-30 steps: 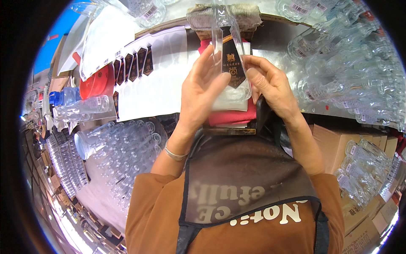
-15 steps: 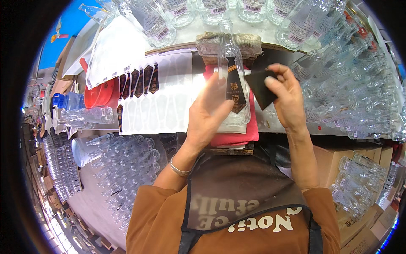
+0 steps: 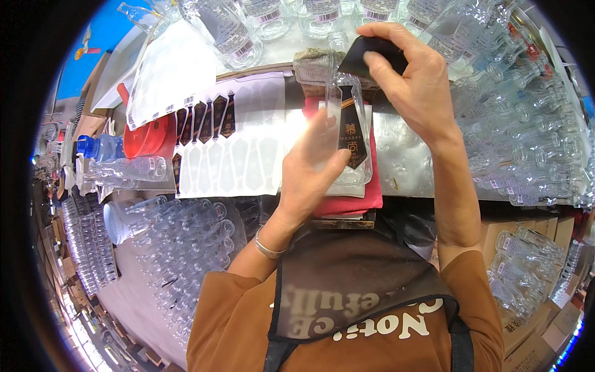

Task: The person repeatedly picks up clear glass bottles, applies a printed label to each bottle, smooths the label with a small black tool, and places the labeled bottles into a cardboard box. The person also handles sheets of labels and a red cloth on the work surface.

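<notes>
brown short-sleeved top (image 3: pixel 232 322) | white lettering (image 3: pixel 409 325) | dark apron (image 3: pixel 353 279), black edging (image 3: pixel 297 341) | silver-coloured bracelet (image 3: pixel 268 251)

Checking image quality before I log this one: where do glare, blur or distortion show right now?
In the head view, glare nearly whites out the upper-left sheet; in the head view, the left hand's fingers smear, the right hand looks sharper; in the head view, the picture's corners go black.

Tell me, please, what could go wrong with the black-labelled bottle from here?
Only the left hand seems to steady the bottle, which might slip. The black pad in the right hand, near the label's top, could lift or crease that label. The right hand also appears close to the bottles behind and might bump one.
</notes>
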The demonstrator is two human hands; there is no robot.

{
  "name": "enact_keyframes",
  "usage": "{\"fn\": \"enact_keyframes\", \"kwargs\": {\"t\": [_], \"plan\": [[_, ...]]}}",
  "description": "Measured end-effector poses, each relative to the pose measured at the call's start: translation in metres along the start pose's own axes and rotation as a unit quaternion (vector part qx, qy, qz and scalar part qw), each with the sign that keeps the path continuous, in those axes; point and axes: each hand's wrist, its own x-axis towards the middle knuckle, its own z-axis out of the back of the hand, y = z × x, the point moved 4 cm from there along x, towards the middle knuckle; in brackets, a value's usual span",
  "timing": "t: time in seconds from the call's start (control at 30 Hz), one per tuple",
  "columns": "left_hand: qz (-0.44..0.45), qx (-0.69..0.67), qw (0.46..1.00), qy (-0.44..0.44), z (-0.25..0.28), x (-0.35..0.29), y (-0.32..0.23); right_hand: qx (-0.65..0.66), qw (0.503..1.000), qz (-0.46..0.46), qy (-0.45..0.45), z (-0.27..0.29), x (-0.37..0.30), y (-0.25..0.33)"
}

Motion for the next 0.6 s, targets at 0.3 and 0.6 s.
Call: {"fn": "enact_keyframes", "kwargs": {"t": [0.3,0.6], "plan": [[0.099,0.015,0.994,0.032,0.017,0.032,-0.011,0.146,0.982,-0.102,-0.058,0.012,-0.011,-0.026],[0.057,0.275,0.959,0.018,0.009,0.101,-0.016,0.386,0.864,-0.324,-0.008,0.003,-0.075,-0.058]]}}
